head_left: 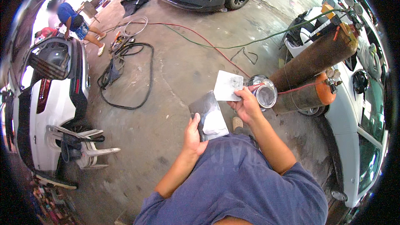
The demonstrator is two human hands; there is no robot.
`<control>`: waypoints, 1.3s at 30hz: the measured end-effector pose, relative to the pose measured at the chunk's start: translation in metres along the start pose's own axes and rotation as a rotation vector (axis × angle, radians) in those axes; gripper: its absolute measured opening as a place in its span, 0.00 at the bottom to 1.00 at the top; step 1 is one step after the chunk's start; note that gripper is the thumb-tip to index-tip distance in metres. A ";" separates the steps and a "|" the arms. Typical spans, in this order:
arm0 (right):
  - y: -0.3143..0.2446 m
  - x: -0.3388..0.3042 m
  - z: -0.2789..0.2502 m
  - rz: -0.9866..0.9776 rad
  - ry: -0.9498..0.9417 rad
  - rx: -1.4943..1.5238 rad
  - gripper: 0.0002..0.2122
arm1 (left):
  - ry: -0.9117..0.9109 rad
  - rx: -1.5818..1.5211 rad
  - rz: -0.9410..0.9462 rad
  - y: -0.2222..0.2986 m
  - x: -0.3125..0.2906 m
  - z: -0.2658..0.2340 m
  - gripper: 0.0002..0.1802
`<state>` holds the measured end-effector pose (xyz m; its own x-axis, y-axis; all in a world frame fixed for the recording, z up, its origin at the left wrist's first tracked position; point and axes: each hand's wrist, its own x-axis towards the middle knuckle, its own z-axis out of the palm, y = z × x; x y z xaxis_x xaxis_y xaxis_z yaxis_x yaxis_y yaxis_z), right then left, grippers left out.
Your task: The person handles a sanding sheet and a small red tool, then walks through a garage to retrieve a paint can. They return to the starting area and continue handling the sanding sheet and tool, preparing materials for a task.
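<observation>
My left hand grips the edge of a flat dark board, thumb on top. A thick mound of white paste, looking like putty, lies on the board. Closed round one corner of a thin white square spreader is my right hand. Grey smudges mark that spreader, and its lower edge is just above the board's far corner. Whether the two touch is hard to tell. Right beside my right hand is a round metal can, with something reddish at its left side that I cannot make out.
Two gas cylinders, one brown and one orange-topped, lean at the right by a white car. Hoses and a black cable cross the floor. Stacked plastic chairs are left; another person stands far left.
</observation>
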<state>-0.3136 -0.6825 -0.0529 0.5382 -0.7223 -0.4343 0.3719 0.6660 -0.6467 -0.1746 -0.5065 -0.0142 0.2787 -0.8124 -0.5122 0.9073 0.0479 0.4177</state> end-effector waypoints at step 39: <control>-0.026 0.387 -0.447 0.248 -0.470 -2.185 0.17 | 0.800 -0.041 0.074 -0.167 0.122 0.030 0.19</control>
<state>-0.4530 -1.0628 -0.4849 0.6355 -0.3815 -0.6712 -0.6760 -0.6951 -0.2449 -0.3015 -0.6310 -0.1236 0.4658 -0.1443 -0.8731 0.8841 0.1190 0.4520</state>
